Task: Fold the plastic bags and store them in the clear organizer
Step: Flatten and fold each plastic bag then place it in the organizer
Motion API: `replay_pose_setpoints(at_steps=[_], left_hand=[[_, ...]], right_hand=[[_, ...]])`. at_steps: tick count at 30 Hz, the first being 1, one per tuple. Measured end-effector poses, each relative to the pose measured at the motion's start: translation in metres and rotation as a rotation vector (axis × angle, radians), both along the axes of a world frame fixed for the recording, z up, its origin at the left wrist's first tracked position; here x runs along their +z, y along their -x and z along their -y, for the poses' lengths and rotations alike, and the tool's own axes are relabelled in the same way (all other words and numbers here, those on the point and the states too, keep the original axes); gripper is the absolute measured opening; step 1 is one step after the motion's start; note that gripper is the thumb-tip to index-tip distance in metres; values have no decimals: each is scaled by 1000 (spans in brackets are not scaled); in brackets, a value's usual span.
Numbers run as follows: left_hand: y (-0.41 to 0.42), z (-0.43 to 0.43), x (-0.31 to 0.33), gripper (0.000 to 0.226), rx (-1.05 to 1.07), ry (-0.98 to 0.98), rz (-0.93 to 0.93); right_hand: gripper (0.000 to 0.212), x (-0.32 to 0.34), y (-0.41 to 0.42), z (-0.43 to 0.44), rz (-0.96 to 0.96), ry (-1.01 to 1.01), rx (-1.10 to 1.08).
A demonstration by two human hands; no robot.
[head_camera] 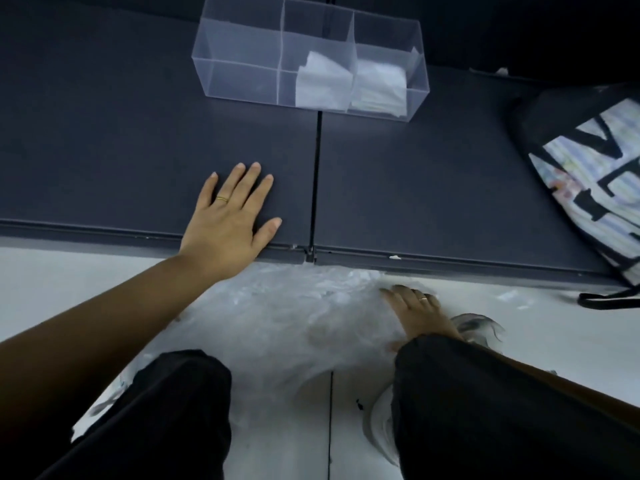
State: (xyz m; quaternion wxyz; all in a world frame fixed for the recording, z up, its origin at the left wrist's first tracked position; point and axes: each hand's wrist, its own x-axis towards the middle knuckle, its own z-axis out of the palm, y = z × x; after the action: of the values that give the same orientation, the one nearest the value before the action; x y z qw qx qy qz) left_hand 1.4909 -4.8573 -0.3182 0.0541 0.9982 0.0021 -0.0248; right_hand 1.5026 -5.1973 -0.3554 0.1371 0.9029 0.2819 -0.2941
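On the dark grey flat shelf (pixel 104 133), near its front edge, the person's left hand (pixel 228 220) lies palm down with fingers straight and spread, holding nothing. A thin gold ring (pixel 222 199) sits on one of its fingers. Farther back on the same shelf stands the clear rectangular plastic organizer (pixel 239 77), split by upright walls into three compartments side by side. Its left compartment shows nothing inside. The middle compartment holds a folded white plastic bag (pixel 322 81) leaning against the divider on its right, and the right compartment holds a stack of folded white plastic bags (pixel 381 84). The organizer straddles a narrow dark seam (pixel 317 168) that runs front to back through the shelf.

Below the shelf edge, on the white floor (pixel 69 271), lies a crumpled heap of thin translucent plastic bags (pixel 294 313), spreading between the person's two black trouser legs (pixel 173 410). The right hand (pixel 415 310) rests on the right side of this heap with fingers stretched fairly straight toward the shelf, pressing on the plastic rather than closing round it; its fingertips are blurred. It also wears a ring (pixel 423 298).

At the right end of the shelf, well apart from the organizer, lies a black-and-white fabric tote bag with large black lettering (pixel 588 174), one strap hanging over the edge to the floor.
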Motion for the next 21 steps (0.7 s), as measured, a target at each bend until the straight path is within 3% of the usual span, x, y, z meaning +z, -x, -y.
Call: replay_pose_setpoints(at_steps=[3,5,8,10,13,15,18,21], left_hand=[[1,-1,-1,71,3,-2,7],[1,0,1,71,8,-7,2],[-1,2,13,74,32,104,-54],[-4,7,29,73,65,418,-136],[-4,27,66,61,53,1098,-334],[-5,40,84,63,5,1318,-496],[-11,47,87,45,166,1458,-478],[-18,42,84,23,441,1455,-200]], right_hand=[[41,-8,-9,-2,-90,-35,8],[22,8,-10,-7,-223,-207,-62],[43,53,-21,-16,-383,-688,-271],[50,92,-35,-25,-444,-921,-316],[44,135,-62,-45,-487,-1079,-288],[44,147,-77,-56,-518,-1130,-309],[22,150,-91,-74,-405,-1138,-306],[35,143,-89,-82,-11,-1246,-502]])
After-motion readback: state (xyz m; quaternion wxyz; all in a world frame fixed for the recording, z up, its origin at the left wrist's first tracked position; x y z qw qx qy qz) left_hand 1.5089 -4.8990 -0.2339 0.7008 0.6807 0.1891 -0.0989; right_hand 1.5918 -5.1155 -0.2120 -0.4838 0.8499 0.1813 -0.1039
